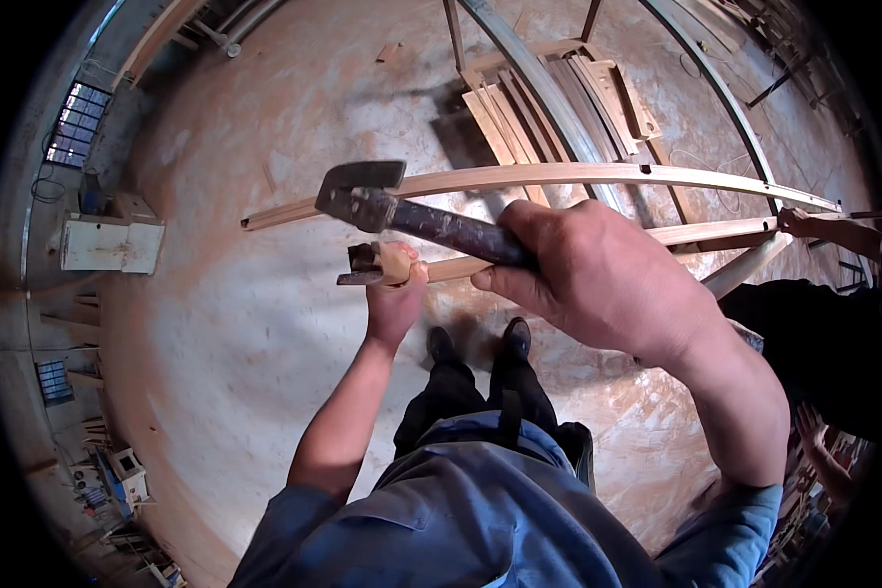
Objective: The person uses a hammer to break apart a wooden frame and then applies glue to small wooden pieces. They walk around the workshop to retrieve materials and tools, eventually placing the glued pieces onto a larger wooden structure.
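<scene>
My right hand (608,274) is wrapped round the dark, worn handle of a hammer (441,227), raised in front of me. Its heavy metal head (363,191) points to the left, above my other hand. Lower down, my left hand (399,279) closes round the near end of a pale wooden rail (461,269). A short block of wood (363,267) shows at that end, partly covered by my fingers. Behind it runs a second, longer rail (549,174) with small dark notches. The hammer and my right hand hide part of both rails.
At the right, another person's hand (799,223) touches the rails' far end. A stack of wooden boards (549,108) lies beyond, beside metal bars (529,69). A white box-like unit (113,243) stands at the left wall. Wood offcuts and tools line the lower left.
</scene>
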Tool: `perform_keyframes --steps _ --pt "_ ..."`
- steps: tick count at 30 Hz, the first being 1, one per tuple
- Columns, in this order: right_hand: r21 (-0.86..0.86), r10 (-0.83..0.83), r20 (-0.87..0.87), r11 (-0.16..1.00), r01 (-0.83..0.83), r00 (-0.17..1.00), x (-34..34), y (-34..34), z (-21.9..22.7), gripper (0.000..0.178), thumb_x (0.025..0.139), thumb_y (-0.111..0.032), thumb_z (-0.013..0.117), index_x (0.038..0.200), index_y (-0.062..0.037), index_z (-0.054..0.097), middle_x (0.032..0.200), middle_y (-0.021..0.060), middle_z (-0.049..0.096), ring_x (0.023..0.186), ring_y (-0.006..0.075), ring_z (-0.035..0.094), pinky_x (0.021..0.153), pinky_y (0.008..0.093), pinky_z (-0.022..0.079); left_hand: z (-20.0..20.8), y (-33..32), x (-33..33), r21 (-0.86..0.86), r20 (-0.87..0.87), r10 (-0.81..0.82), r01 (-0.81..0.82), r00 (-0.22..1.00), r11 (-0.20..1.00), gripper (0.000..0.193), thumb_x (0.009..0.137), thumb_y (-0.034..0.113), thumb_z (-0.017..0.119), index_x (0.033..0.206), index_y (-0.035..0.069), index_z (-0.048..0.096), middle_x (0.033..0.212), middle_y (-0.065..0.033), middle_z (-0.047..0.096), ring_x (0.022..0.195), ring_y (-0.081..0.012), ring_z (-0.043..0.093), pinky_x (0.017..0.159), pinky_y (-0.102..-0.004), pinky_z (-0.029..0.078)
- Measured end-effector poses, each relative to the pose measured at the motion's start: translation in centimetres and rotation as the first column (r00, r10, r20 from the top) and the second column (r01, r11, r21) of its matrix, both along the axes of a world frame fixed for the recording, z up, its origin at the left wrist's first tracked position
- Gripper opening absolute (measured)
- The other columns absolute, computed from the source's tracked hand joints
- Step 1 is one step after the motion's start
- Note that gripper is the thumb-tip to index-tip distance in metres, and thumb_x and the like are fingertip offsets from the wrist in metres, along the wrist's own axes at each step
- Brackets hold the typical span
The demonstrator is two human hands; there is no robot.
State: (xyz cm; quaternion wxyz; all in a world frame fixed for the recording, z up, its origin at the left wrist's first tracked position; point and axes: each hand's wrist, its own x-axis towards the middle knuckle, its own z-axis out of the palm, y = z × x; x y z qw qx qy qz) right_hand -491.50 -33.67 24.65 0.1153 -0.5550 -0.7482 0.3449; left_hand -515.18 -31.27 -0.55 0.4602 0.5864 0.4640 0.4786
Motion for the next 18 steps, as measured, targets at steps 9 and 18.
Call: perform_keyframes --steps 9,18 --pt "0.048 0.018 -0.097 0.999 -0.014 0.995 -0.1 -0.4 -0.8 0.03 0.089 -0.03 0.062 0.084 -0.0001 0.057 0.057 0.0125 0.056 0.053 0.0274 0.06 0.055 0.041 0.047 0.9 -0.6 0.2 -0.123 0.042 -0.016 0.021 0.999 0.992 0.021 0.083 -0.003 0.058 0.103 0.002 0.051 0.097 -0.0026 0.052 0.089 -0.0104 0.052 0.079 -0.0256 0.047" --pt "0.055 -0.017 -0.132 0.998 0.024 0.991 0.6 -0.3 0.2 0.028 0.084 -0.024 0.067 0.084 0.002 0.058 0.061 0.0176 0.057 0.061 0.036 0.06 0.058 0.0435 0.047 0.5 -0.4 0.0 0.065 -0.033 -0.056 0.058 0.998 0.996 0.021 0.081 -0.006 0.057 0.098 0.003 0.049 0.1 -0.0029 0.048 0.09 -0.0104 0.048 0.079 -0.0235 0.044"
